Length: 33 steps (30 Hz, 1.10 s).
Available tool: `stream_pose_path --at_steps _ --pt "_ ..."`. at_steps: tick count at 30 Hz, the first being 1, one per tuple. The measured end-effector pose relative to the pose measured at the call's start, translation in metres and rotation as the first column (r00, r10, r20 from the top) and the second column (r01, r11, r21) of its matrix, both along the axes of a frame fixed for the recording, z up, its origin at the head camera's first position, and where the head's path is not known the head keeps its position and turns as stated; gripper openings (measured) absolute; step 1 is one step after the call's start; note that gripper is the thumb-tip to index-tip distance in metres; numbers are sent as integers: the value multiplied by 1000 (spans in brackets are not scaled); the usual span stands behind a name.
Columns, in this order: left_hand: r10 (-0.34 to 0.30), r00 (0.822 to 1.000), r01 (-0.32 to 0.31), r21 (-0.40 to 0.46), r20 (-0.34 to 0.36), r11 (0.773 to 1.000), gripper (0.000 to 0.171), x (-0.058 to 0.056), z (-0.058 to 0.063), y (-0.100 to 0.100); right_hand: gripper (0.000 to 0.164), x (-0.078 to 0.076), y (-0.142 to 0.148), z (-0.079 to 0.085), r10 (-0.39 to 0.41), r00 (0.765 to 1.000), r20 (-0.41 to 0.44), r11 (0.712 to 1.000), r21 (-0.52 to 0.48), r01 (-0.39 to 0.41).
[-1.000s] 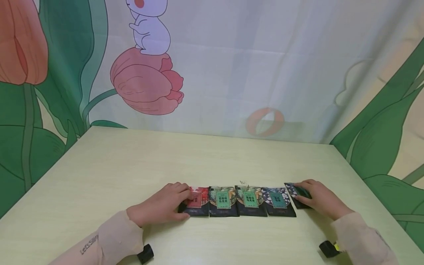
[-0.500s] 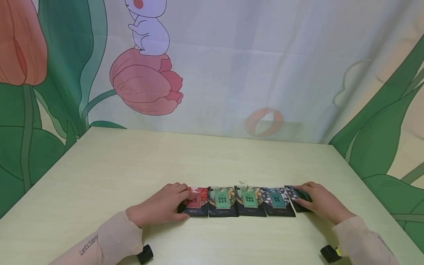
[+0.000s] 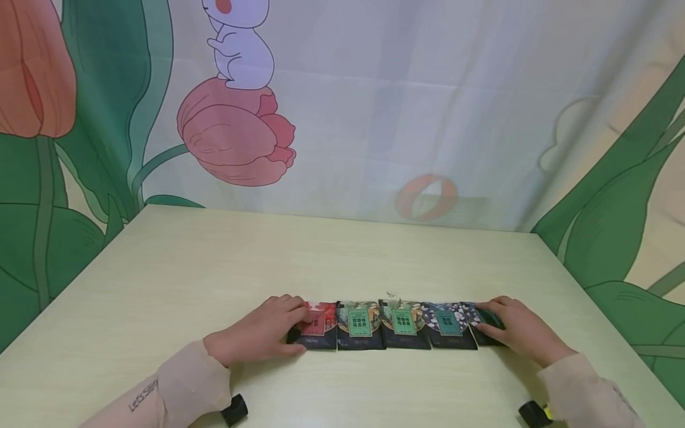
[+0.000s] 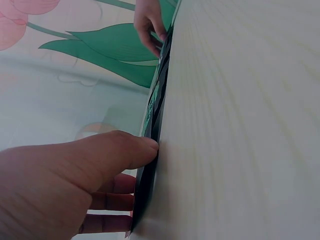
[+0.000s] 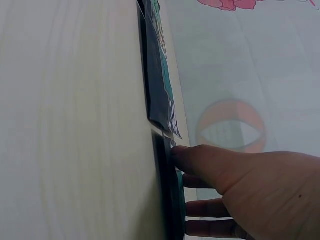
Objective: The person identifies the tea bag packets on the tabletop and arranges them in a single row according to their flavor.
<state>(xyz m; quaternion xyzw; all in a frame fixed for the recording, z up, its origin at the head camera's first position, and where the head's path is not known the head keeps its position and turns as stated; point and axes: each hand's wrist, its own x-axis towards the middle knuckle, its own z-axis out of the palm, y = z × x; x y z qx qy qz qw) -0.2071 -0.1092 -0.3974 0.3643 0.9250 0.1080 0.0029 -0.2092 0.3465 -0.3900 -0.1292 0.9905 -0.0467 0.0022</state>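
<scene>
Several flat dark packets lie side by side in a row on the table. In the head view the left one is a red-topped packet (image 3: 323, 324), with my left hand (image 3: 262, 330) resting on its left part, thumb at the near edge. Two green-labelled packets (image 3: 360, 324) fill the middle. Then comes a blue-labelled packet (image 3: 448, 326) with a blossom pattern. At the right end a similar blossom packet (image 3: 473, 314) is partly hidden under my right hand (image 3: 521, 330), whose thumb and fingertips touch its top. In the right wrist view, the fingers (image 5: 207, 208) look fairly straight.
The pale wooden table (image 3: 225, 255) extends behind and in front of the row. A printed curtain (image 3: 348, 131) with flowers hangs at its far edge. Small black devices (image 3: 234, 410) sit below both sleeves.
The right hand has slid the end packet slightly toward the near side and left, so it now lies level with and against the row. The left hand stays in place.
</scene>
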Motion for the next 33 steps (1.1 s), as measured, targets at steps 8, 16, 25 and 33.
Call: stream_pose_path --at_steps 8,16,25,33 --pt "7 1000 -7 -8 5 1000 46 0 0 0 47 4 -1 -3 12 1000 -27 1000 -1 -12" --pt "8 1000 -8 -26 -2 1000 46 0 0 1 47 5 -1 0 8 1000 -21 1000 12 -7" --pt "13 1000 -13 -32 3 999 49 -1 0 1 48 6 -1 2 3 1000 -9 1000 9 -3" --pt "7 1000 -7 -43 -7 999 50 -2 -2 1 50 6 0 2 -18 1000 16 1000 10 18"
